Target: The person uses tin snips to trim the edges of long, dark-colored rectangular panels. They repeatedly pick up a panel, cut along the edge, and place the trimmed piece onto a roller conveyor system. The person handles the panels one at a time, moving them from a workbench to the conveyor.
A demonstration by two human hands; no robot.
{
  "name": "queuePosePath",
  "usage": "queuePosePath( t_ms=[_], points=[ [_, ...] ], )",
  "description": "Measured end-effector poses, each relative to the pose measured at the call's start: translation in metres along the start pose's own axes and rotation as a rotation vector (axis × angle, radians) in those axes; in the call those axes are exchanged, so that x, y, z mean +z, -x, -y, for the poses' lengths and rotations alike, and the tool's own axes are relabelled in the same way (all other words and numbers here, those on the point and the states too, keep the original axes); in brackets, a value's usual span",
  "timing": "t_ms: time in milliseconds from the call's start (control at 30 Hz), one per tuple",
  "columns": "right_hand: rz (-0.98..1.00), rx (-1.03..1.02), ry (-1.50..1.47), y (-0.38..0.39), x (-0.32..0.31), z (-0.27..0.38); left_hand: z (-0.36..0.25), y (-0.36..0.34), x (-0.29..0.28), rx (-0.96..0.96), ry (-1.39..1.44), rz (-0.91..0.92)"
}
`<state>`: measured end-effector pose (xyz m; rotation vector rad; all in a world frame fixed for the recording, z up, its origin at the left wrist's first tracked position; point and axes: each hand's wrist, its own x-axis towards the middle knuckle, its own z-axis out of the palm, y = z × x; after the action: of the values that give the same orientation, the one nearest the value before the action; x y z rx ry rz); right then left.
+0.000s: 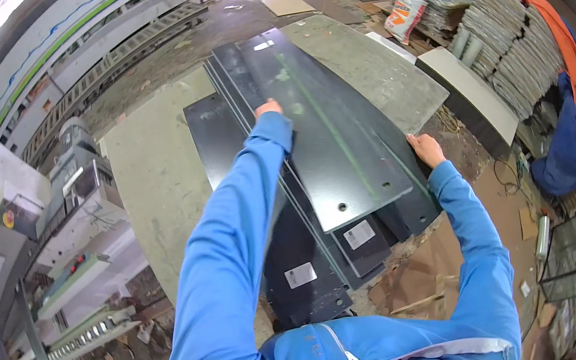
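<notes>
A long dark glossy panel [318, 130], with a round hole at each near corner and a greenish streak along it, lies on top of a stack in front of me. My left hand [269, 109] is closed on its left edge. At the stack's right side, my right hand [427, 149] is closed around the edge of a dark panel [408, 195] just below the top one; its fingertips are hidden. More dark panels [303, 253] show under and to the left, unevenly overlapped. White labels [301, 275] are stuck on two of them.
A pale grey slab [159, 178] lies beneath the stack. At left stands a machine with a motor [73, 132] and metal rails [93, 331]. Stacked wrapped sheets [506, 32], a white-and-orange sack [405, 13], an orange-and-blue tarp [559, 129] and a pale-topped block [470, 94] occupy the right.
</notes>
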<state>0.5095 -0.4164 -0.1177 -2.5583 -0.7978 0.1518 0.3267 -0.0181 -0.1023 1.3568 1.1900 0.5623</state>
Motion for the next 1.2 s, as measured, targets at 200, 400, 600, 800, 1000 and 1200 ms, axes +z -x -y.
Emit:
queuePosePath(
  t_ms=[200,400,600,800,1000,1200],
  points=[
    [0.279,0.099,-0.4,-0.003,-0.029,-0.002,0.005,0.044,0.076,-0.187,-0.02,-0.168],
    [0.256,-0.466,-0.165,0.014,0.004,0.058,-0.033,0.123,0.029,0.52,-0.642,-0.042],
    [0.214,-0.471,0.144,0.034,0.029,0.082,0.019,0.194,-0.22,0.714,-0.869,-0.087],
    [0.228,-0.53,0.058,0.031,0.031,0.095,0.238,0.343,-0.289,-0.422,-0.328,0.41],
    [0.025,-0.224,0.208,-0.018,0.065,0.062,0.231,0.364,-0.199,-0.217,0.573,0.244],
    [-0.04,-0.238,0.409,-0.016,0.063,0.105,0.293,0.34,-0.186,-0.207,0.404,-0.057]
  ],
)
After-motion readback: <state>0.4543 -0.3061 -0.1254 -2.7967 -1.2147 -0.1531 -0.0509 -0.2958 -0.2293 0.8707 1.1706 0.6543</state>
